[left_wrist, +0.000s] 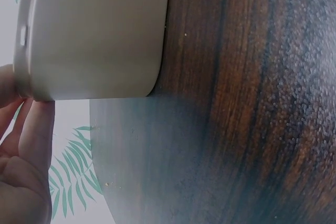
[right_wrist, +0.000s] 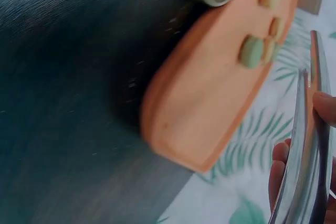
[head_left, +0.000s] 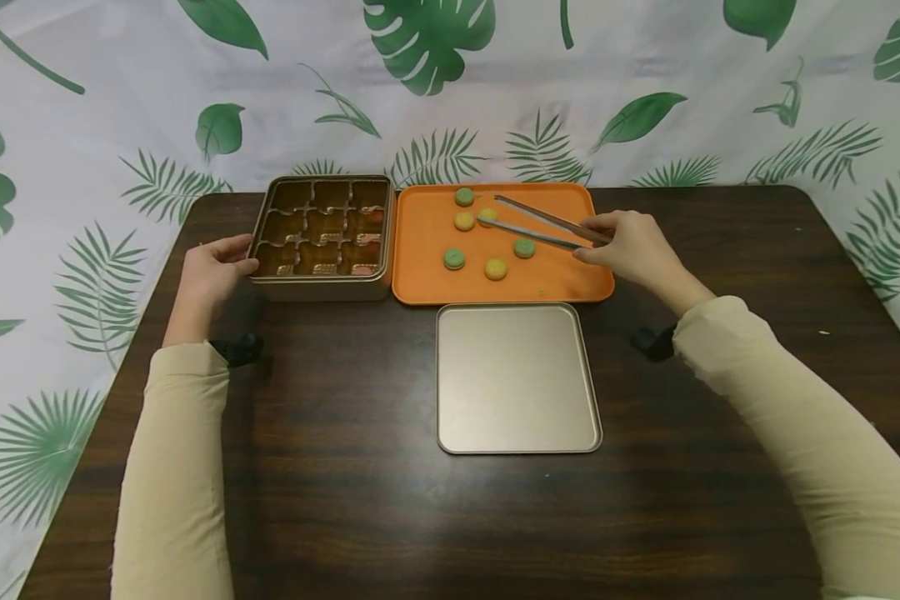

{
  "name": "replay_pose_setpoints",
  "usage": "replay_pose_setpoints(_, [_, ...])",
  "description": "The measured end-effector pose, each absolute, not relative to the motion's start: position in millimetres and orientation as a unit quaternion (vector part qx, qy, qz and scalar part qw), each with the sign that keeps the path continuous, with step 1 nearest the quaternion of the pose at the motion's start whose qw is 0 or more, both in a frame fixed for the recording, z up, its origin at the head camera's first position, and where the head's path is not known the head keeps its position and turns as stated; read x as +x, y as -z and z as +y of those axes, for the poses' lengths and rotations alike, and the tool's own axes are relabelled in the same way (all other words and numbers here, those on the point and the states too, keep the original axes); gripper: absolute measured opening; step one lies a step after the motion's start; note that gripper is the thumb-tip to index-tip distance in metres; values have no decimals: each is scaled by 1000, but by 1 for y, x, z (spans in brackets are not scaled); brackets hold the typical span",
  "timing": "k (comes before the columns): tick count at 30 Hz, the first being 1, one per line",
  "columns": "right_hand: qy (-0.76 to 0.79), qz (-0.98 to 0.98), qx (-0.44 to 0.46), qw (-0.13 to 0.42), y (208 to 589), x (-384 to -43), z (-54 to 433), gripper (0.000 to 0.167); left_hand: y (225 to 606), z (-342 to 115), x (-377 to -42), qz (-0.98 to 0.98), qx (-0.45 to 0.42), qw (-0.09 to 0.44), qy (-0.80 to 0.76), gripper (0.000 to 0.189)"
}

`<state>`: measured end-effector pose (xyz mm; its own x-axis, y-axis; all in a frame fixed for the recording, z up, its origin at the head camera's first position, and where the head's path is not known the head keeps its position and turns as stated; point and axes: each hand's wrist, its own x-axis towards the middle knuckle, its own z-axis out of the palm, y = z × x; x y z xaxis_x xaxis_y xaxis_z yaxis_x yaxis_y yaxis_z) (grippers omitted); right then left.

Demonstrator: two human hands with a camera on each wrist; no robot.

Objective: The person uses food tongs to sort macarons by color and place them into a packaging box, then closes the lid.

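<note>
My left hand (head_left: 213,271) holds the left rim of a square metal tin (head_left: 322,289), thumb and fingers at its edge. In the tin, a brown plastic insert (head_left: 313,196) has several compartments; reddish-pink pieces show in its right column. My right hand (head_left: 637,250) grips metal tongs (head_left: 543,218), their arms spread apart and pointing left over an orange tray (head_left: 420,283). Green macarons (head_left: 453,258) and yellow macarons (head_left: 496,268) lie scattered on the tray. The tong tips hang near a yellow macaron (head_left: 487,217) at the back, with nothing between them.
A square metal lid (head_left: 517,379) lies on the dark wooden table (head_left: 330,467), against the tray's front edge. The tin stands close beside the tray's left side. Behind the table hangs a white curtain (head_left: 292,108) with green leaves.
</note>
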<state>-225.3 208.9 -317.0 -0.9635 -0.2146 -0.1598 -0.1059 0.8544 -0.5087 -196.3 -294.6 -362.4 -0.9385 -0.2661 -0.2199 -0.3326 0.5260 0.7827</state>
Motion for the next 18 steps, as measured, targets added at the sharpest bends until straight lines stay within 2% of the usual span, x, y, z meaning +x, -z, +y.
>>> replay_pose_setpoints(18, [236,965,-71,92,350,-249,211,49,363,-293,-195,871,-174,36,-458,50])
